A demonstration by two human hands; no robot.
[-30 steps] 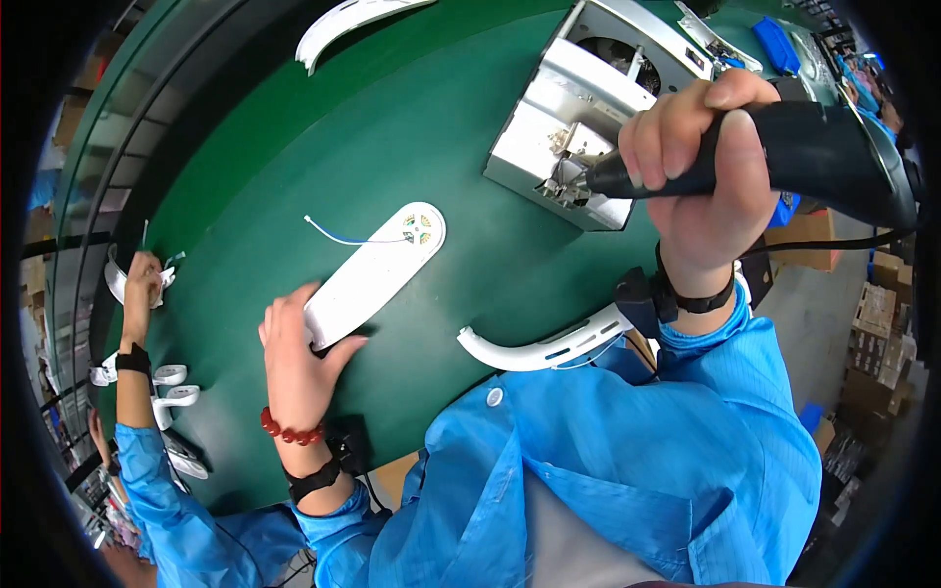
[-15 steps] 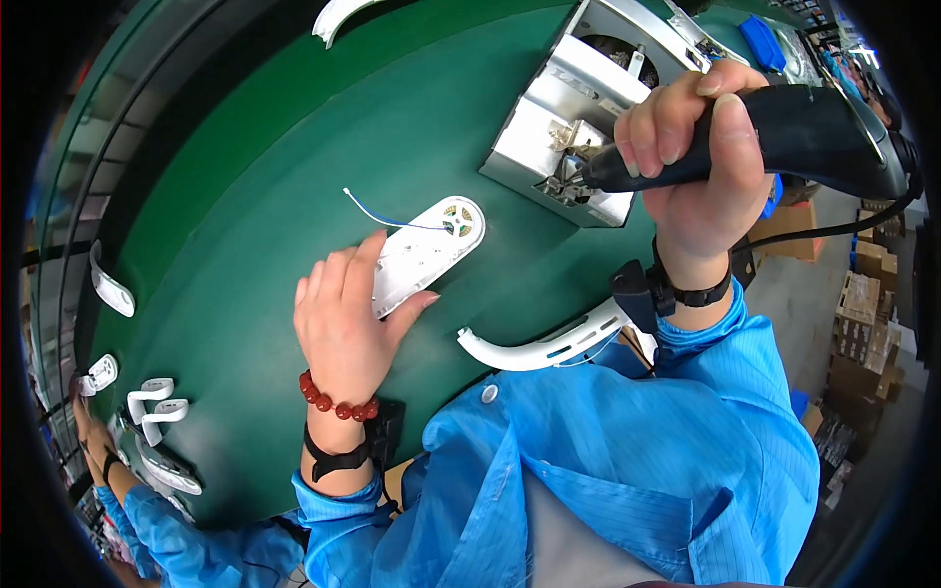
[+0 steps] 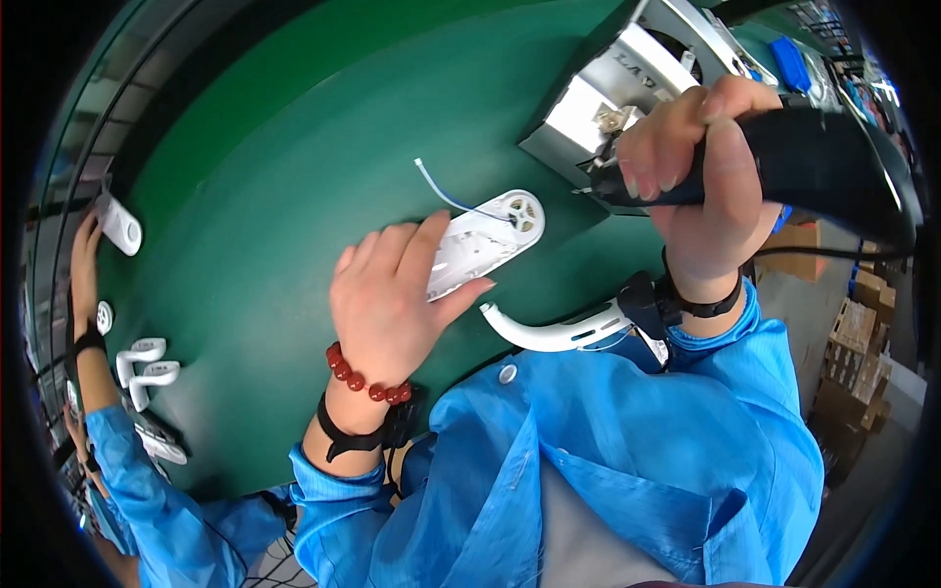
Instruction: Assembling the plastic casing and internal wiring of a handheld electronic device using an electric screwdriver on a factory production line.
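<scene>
My left hand grips a long white plastic shell on the green table, thumb on its near edge and fingers along the far one. At the shell's rounded right end is a round grille. A thin blue-and-white cable rises from there and ends in a small plug. In my right hand is a black electric screwdriver, its bit pointing left beside a silver metal box, probably a screw feeder. Close to my body lies a curved white plastic arm with a thin wire.
Along the left side are a white part touched by a co-worker's hand, a small white disc and white hook-shaped pieces. The screwdriver's cord runs off right. Cardboard boxes stand beyond the table.
The screwdriver's bit has come out of the metal box's front and now points at open air beside it. A co-worker's arm has reached up to the white part at far left.
</scene>
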